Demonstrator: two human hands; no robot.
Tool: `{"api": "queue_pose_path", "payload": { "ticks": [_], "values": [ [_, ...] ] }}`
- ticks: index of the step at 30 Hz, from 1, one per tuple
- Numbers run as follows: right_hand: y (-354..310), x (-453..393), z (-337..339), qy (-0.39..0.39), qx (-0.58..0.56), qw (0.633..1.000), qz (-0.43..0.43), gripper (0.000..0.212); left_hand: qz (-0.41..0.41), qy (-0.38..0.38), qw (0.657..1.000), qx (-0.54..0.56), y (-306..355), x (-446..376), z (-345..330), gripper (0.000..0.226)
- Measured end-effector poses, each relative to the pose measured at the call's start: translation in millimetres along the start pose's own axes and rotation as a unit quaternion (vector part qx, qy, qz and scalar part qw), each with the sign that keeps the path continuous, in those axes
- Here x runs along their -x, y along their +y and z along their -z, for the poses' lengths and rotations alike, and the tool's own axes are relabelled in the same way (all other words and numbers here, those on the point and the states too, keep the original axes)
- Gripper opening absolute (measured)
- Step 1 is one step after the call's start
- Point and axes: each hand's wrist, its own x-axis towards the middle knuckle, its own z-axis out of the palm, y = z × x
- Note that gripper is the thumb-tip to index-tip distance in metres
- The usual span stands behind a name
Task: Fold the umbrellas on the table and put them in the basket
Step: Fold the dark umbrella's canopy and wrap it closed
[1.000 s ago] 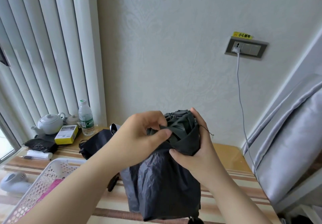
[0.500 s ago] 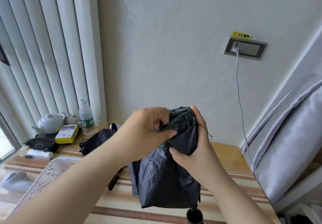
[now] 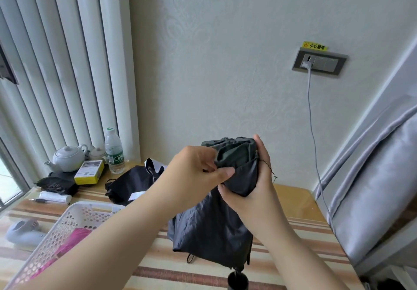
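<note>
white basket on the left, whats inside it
Something bright pink lies inside the white basket; whether it is a folded umbrella cannot be told. The left forearm covers the basket's near right part, so the rest of its contents stay hidden.

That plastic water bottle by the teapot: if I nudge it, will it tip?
Probably yes. The water bottle stands upright, tall and narrow, so a high push would likely topple it. It looks round, so it may roll once down. The teapot and yellow box beside it leave little room.
</note>
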Motion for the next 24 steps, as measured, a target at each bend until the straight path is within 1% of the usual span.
{"api": "queue_pose_path", "payload": {
  "ticks": [1, 2, 4, 6, 7, 8, 9, 10, 11, 12, 14, 17, 18, 24],
  "values": [
    [-0.4, -0.2, 0.3, 0.003, -0.003, 1.0, 0.003, 0.101, 0.006, -0.007, 0.999, 0.034, -1.0, 0.3, -0.2, 0.008],
    [-1.0, -0.4, 0.5, 0.008, -0.004, 1.0, 0.006, 0.101, 0.011, -0.013, 0.998, 0.065, -3.8, 1.0, 0.2, 0.008],
    [-2.2, -0.3, 1.0, 0.017, 0.001, 1.0, 0.015, 0.102, 0.007, -0.027, 0.996, 0.084, -8.3, 1.4, -0.2, 0.022],
    [-2.8, 1.0, 0.7, 0.019, 0.007, 1.0, 0.021, 0.102, 0.002, -0.032, 0.998, 0.047, -8.6, 0.7, -1.3, 0.041],
    [-2.9, 1.9, 0.2, 0.017, 0.007, 1.0, 0.022, 0.102, 0.006, -0.04, 0.999, 0.026, -9.0, 0.1, -1.1, 0.043],
    [-2.2, 2.5, -0.1, 0.018, 0.005, 1.0, 0.023, 0.101, 0.009, -0.042, 0.999, 0.013, -11.1, -1.3, -0.7, 0.033],
    [-1.6, 2.4, -0.3, 0.02, 0.006, 1.0, 0.024, 0.101, 0.008, -0.049, 0.999, -0.003, -11.0, -1.5, -0.4, 0.02],
    [-0.5, 1.9, -0.3, 0.022, 0.009, 0.999, 0.024, 0.101, 0.009, -0.058, 0.998, -0.018, -10.9, -1.0, -0.3, 0.021],
    [0.0, 1.2, 0.0, 0.022, 0.011, 0.999, 0.023, 0.102, 0.014, -0.063, 0.997, -0.036, -9.4, 0.4, 0.8, 0.03],
    [-0.2, 0.4, 0.6, 0.018, 0.012, 1.0, 0.021, 0.106, 0.015, -0.072, 0.997, -0.034, -11.5, 0.6, 2.4, 0.032],
    [-2.4, -0.3, 3.0, -0.005, 0.004, 1.0, 0.008, 0.114, 0.029, -0.099, 0.994, 0.017, -14.9, -1.4, 7.0, 0.017],
    [-4.4, 0.0, 8.1, -0.03, -0.035, 0.999, -0.014, 0.118, 0.09, -0.115, 0.976, 0.163, -15.0, 0.6, 11.4, 0.022],
    [-4.5, 0.3, 9.2, -0.031, -0.045, 0.998, -0.019, 0.119, 0.097, -0.115, 0.971, 0.188, -16.1, 0.9, 11.6, 0.022],
    [-4.9, 2.3, 9.0, -0.044, -0.035, 0.998, -0.023, 0.122, 0.086, -0.121, 0.964, 0.222, -21.0, -0.1, 10.9, 0.02]
  ]
}}
